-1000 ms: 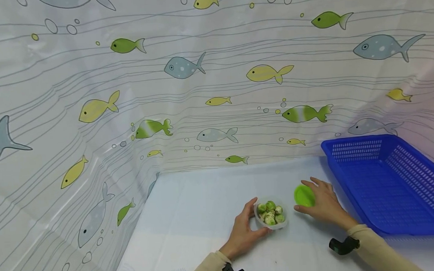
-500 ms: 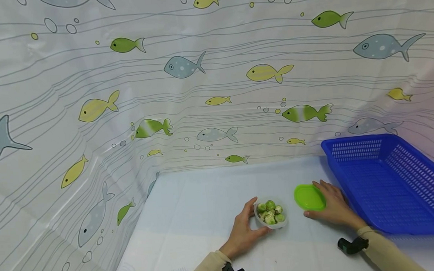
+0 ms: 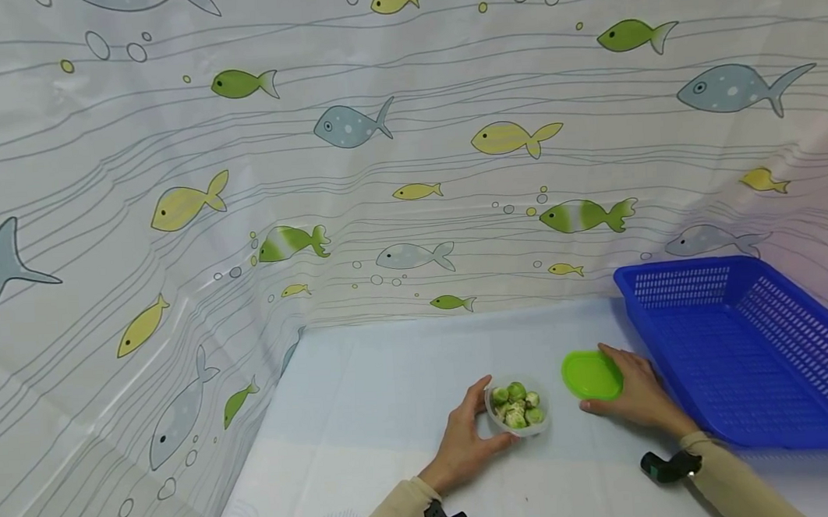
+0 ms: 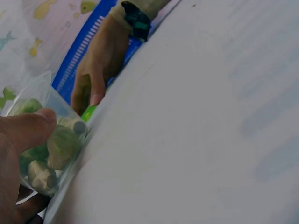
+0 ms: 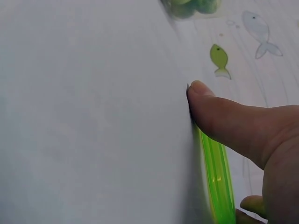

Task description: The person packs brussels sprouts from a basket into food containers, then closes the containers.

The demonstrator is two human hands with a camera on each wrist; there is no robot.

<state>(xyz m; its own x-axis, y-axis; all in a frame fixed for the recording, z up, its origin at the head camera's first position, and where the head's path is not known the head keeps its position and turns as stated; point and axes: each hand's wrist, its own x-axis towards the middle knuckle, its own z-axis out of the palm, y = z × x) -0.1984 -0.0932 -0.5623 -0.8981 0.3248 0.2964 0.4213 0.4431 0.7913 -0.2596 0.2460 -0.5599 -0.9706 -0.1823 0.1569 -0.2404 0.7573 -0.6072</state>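
Note:
A small clear plastic container [image 3: 533, 432] holds several Brussels sprouts [image 3: 515, 418] and stands without a cover on the white table. My left hand [image 3: 466, 443] grips it from the left, thumb at the near side and fingers at the far side. In the left wrist view the thumb presses the see-through wall, with sprouts [image 4: 63, 147] showing behind it. To the right lies a round bright green lid [image 3: 589, 376], flat on the table. My right hand [image 3: 639, 395] holds its right part between thumb and fingers; the right wrist view shows the thumb along the ridged lid edge [image 5: 217, 177].
A large blue plastic basket [image 3: 714, 352] with perforated sides stands at the right, close to the right forearm. Behind and left of the table [image 3: 365, 394] hangs a white curtain [image 3: 405, 79] printed with fish. Dark camera mounts sit on both wrists.
My right hand has drawn back to the right from over the green lid to its right side, uncovering more of it. The left hand and the container have stayed put.

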